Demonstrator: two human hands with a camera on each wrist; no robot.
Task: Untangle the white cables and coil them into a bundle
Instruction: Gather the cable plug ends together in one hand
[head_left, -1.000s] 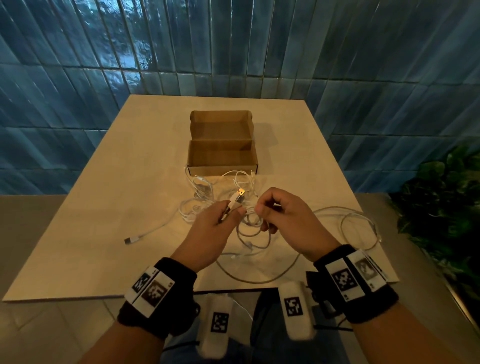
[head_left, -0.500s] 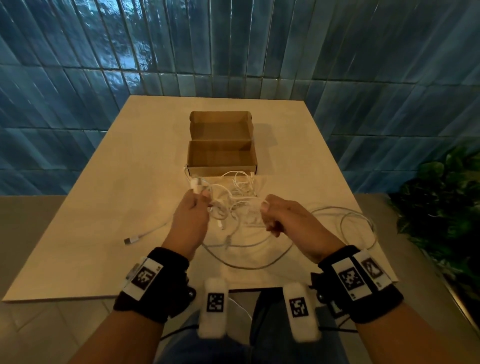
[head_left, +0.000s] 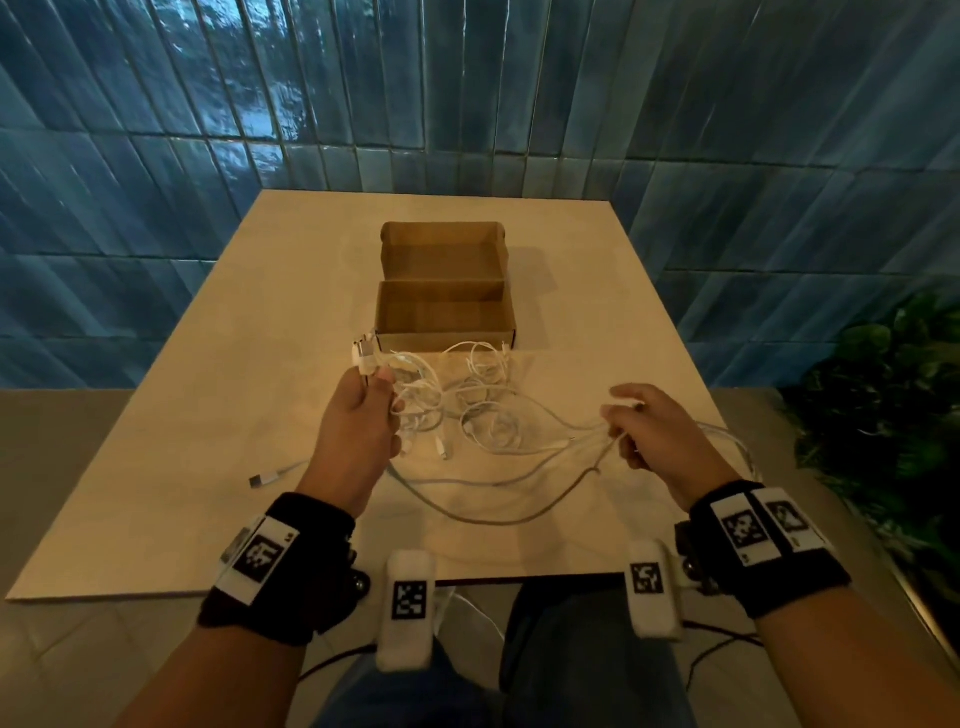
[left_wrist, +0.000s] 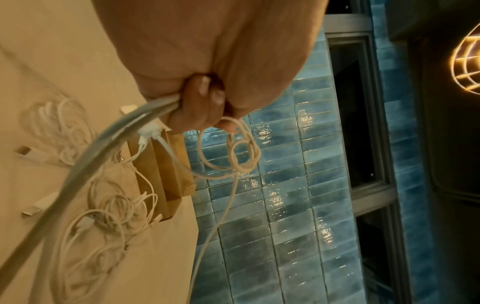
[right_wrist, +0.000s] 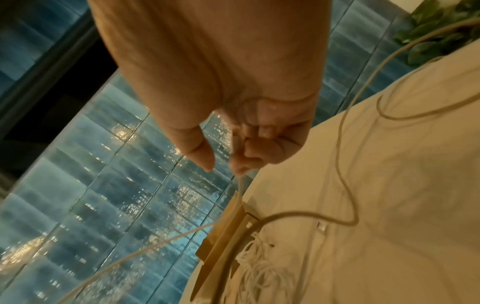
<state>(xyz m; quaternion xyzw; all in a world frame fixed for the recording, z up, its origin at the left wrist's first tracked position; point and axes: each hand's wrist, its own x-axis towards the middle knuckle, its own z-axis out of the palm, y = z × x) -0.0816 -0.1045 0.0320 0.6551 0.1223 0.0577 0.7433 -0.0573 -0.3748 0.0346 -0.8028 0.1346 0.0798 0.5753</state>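
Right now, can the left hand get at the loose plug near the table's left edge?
Probably not: the left hand grips white cables, though the bare table leaves the loose plug unblocked.

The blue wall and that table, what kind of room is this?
Probably a tiled indoor room, maybe a home or cafe corner: glossy blue tile wall, a pale wooden table, a leafy plant beside it.

In the head view, the box (head_left: 444, 291) sits at frame centre on the table (head_left: 208, 415); the cables (head_left: 467, 410) lie just below it, between the left hand (head_left: 358, 415) and right hand (head_left: 654, 436). A plant (head_left: 883, 415) fills the right edge.
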